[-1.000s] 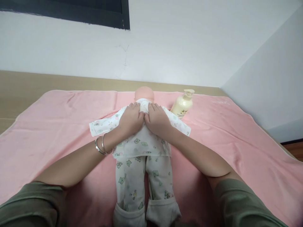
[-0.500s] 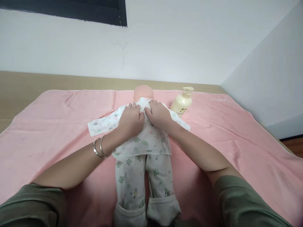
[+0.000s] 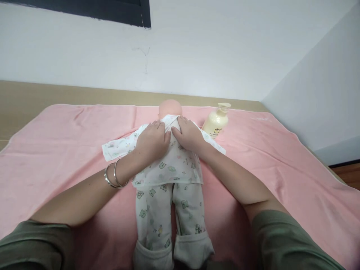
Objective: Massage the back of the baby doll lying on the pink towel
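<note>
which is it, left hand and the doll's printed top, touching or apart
Touching. The head view shows the left hand laid over the printed top, fingers against the cloth below the collar.

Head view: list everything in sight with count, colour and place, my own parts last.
Doll: one, pink head, on the cloth
Shirt: one, white patterned, on the doll
Trousers: one pair, white patterned, below the shirt
Pump bottle: one, cream, right of the doll
Cloth: one, pink, under the doll
Wooden surface: one, tan, under the cloth
Walls: two, pale, behind and right
Dark panel: one, top left
Bangles: two, silver, left wrist
Left hand, right hand: on the shirt
Sleeves: two, green
</note>
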Demonstrator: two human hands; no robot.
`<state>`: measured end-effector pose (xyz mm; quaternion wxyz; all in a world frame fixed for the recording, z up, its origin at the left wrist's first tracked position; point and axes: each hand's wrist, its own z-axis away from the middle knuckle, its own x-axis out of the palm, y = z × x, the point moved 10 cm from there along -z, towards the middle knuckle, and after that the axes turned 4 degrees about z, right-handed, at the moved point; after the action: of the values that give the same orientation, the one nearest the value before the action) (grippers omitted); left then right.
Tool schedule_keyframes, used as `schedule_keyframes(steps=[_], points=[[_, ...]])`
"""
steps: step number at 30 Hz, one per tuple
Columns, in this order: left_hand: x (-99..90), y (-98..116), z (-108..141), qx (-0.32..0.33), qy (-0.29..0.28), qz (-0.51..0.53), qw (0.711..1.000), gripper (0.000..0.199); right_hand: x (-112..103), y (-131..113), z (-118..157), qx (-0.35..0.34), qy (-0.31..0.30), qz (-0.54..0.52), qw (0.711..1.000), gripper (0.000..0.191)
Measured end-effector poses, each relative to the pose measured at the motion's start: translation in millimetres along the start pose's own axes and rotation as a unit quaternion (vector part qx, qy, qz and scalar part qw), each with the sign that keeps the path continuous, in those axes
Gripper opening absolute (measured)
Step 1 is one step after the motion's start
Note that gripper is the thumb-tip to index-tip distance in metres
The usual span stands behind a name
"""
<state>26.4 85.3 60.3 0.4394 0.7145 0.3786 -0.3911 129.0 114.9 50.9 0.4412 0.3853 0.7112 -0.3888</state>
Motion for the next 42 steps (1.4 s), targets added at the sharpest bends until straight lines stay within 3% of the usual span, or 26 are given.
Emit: schedule_keyframes(steps=[4,10,13,21,26,30,36,42], points=[[4.5,-16,-6,-0.052,-0.045,0.042,0.997,0.037,-3,-4,1,-0.017,0.002,0.029,0.999,0.045],[12.8,-45,-19,-0.119,-0.067,0.082,0.987,0.049,-11,-40,27,-0.094,0.052,0.087,0.99,0.046],[10.4,-39,-16,-0.103,-0.054,0.048,0.992,0.048,-11,-42,28,-0.102,0.046,0.073,0.991,0.044],[-5.8,-3,4,-0.03,0.035,-0.056,0.997,0.027,-7,5,-2,0.024,-0.016,0.002,1.0,0.039],[2.2,-17,-4,-0.069,0.019,0.015,0.997,0.023,-5,-19,11,-0.04,-0.046,0.056,0.997,0.042],[13.2,-29,-13,-0.072,0.022,0.079,0.994,0.027,-9,-44,26,-0.105,-0.005,0.093,0.99,0.047],[12.6,-30,-4,-0.04,0.099,0.157,0.982,0.042,2,-16,8,-0.026,-0.044,0.005,0.999,0.051],[11.7,-29,1,-0.02,0.123,0.207,0.97,0.047,-2,-4,4,0.03,0.021,-0.019,0.999,0.051]])
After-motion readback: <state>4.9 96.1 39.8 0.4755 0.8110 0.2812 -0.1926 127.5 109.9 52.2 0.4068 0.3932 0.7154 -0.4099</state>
